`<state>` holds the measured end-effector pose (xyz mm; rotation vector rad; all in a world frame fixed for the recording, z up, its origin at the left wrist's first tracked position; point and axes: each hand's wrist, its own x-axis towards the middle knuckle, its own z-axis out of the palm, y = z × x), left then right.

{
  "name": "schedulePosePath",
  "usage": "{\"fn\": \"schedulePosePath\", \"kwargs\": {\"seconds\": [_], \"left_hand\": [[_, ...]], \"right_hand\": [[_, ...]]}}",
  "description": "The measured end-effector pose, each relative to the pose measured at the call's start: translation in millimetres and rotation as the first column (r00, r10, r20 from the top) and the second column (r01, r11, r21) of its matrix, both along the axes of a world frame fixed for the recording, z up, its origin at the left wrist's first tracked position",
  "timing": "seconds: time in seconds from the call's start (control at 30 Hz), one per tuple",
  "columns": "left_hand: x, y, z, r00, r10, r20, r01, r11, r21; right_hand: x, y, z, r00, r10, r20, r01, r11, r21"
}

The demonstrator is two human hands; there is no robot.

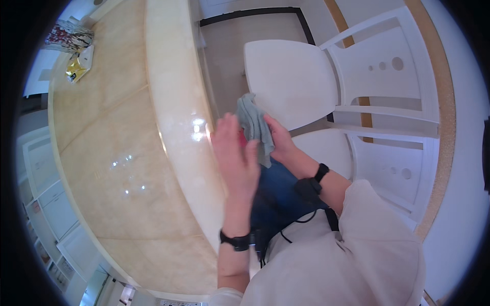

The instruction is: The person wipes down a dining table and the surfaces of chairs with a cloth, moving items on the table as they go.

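A grey-green cloth (255, 124) hangs in loose folds from my right hand (280, 138), whose fingers grip its right side. My left hand (233, 157), blurred, is spread flat at the cloth's left side with its thumb apart from the fingers. Whether it touches the cloth I cannot tell. Between that hand and the cloth shows a small patch of something red (242, 138), mostly hidden. Both hands are beside the rim of a glossy beige stone-look table (126, 114), above my lap.
Two white chairs stand on the right, one with its seat (291, 82) near the table, the other seat (325, 151) partly behind my right arm. A patterned vase-like object (71, 36) and a yellow-and-white packet (80, 65) are at the table's far left. White cabinets (57, 202) line the left.
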<state>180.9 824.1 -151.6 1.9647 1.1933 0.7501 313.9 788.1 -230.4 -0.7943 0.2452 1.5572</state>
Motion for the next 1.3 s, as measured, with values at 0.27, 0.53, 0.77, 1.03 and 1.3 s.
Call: {"fn": "schedulePosePath", "kwargs": {"seconds": [0.27, 0.53, 0.77, 1.03, 1.3], "left_hand": [[129, -1, -146, 0.86, 0.272, 0.431, -0.145, 0.941, -0.306], [180, 53, -322, 0.932, 0.344, 0.114, -0.24, 0.822, -0.516], [194, 71, -348, 0.84, 0.434, -0.326, -0.489, 0.866, -0.107], [188, 109, -384, 0.78, 0.626, 0.006, -0.574, 0.719, -0.392], [179, 133, -384, 0.731, 0.668, -0.14, -0.682, 0.71, -0.174]], "right_hand": [[98, -3, -26, 0.871, 0.222, 0.437, -0.224, 0.973, -0.049], [310, -159, -198, 0.514, -0.207, 0.833, 0.655, 0.722, -0.224], [351, -192, -170, 0.387, -0.2, 0.9, 0.706, 0.692, -0.149], [360, -183, -164, 0.349, -0.371, 0.861, 0.499, 0.851, 0.164], [374, -179, -181, 0.381, -0.427, 0.82, 0.533, 0.826, 0.182]]}}
